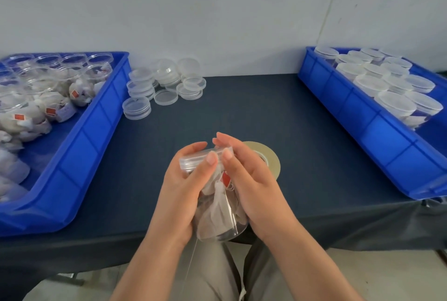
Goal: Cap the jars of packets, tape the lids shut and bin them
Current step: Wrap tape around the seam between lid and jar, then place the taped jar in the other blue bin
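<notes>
The clear plastic jar of white packets (219,206) lies tilted in my left hand (183,189) and right hand (251,187); both curl round it, thumbs pressing its clear lid (193,161).

Table (254,112) lane between left bin (96,131) and right bin (350,112); lid stacks (164,85) far-left, tape roll (272,158) apparently flat at centre.

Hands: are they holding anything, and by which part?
Yes, one clear jar of packets. The left hand wraps its left side, the right hand its right side, both thumbs at the lid.

clear glossy plastic jar (223,225)
</notes>
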`<state>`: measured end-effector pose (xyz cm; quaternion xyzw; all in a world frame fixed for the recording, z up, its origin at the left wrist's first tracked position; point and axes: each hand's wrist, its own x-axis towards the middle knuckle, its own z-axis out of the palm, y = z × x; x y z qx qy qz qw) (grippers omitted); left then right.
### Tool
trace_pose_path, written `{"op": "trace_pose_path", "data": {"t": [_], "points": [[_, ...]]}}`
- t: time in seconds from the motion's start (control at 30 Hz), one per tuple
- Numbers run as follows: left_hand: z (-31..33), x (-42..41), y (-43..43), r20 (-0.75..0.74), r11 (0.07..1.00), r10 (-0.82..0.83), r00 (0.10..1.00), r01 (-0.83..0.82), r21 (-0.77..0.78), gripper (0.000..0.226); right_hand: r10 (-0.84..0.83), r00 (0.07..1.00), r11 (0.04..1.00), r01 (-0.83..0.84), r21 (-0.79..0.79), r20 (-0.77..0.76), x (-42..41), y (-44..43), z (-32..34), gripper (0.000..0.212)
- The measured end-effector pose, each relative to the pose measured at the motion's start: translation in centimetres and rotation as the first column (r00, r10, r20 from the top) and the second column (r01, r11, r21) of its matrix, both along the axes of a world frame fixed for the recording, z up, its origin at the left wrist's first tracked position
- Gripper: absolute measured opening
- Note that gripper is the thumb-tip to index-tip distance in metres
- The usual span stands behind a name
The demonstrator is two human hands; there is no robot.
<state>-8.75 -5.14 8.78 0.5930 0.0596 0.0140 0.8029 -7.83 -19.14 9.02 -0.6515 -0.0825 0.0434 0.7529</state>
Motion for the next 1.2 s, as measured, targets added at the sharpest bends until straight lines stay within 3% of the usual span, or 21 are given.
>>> {"op": "trace_pose_path", "data": {"t": [0.2,0.33,0.53,0.63,0.8,0.87,0.93,0.97,1.03,1.07,1.13,1.2], "points": [[0.3,-0.1,0.0,0.046,1.0,-0.02,0.999,0.021,-0.02,0.079,0.073,0.997,0.983,-0.066,0.172,-0.036,-0.1,-0.7,-0.1,0.04],[0.4,-0.2,0.1,0.08,0.999,-0.038,0.996,0.038,-0.006,0.079,0.027,0.999,0.995,-0.029,0.096,0.018,-0.2,-0.8,-0.3,0.046],[0.2,-0.2,0.2,0.162,0.98,-0.061,0.985,0.028,0.199,0.089,0.093,0.995,0.995,-0.095,0.033,0.045,-0.1,-2.0,-0.8,0.054],[-0.2,-0.2,0.9,0.219,0.93,-0.111,0.969,0.024,0.367,0.09,0.172,0.984,0.982,-0.169,-0.083,0.038,0.3,-4.1,0.0,0.049],[-0.9,-1.2,-0.9,0.282,0.926,-0.181,0.942,0.066,0.372,0.07,0.313,0.948,0.865,-0.259,-0.429,0.057,0.0,-7.1,1.2,0.088],[-0.4,-0.8,-2.6,0.234,0.95,-0.156,0.96,0.081,0.302,0.079,0.248,0.965,0.849,-0.175,-0.498,0.084,-0.2,-7.6,1.8,0.089],[1.2,0.6,-3.7,0.183,0.966,-0.037,0.982,-0.011,0.257,0.087,0.171,0.978,0.855,-0.089,-0.511,0.117,-0.3,-8.9,3.0,0.089],[1.9,1.5,-3.8,0.185,0.967,0.006,0.983,-0.053,0.249,0.081,0.129,0.98,0.844,-0.028,-0.536,0.151,-0.1,-9.9,3.7,0.091],[2.1,2.8,-3.2,0.172,0.982,0.055,0.984,-0.085,0.168,0.036,-0.003,0.971,0.788,0.151,-0.597,0.241,0.6,-12.4,5.6,0.1],[1.9,3.1,-2.7,0.173,0.983,0.08,0.982,-0.106,0.147,0.024,-0.101,0.951,0.745,0.268,-0.611,0.294,1.2,-13.8,6.7,0.1],[0.7,2.8,-1.1,0.208,0.987,0.099,0.973,-0.122,0.103,0.032,-0.294,0.884,0.687,0.461,-0.563,0.365,2.7,-16.9,8.9,0.084],[-0.5,2.7,0.4,0.191,0.988,0.117,0.975,-0.134,0.08,0.037,-0.451,0.786,0.642,0.615,-0.458,0.422,5.0,-20.4,11.1,0.049]]}}
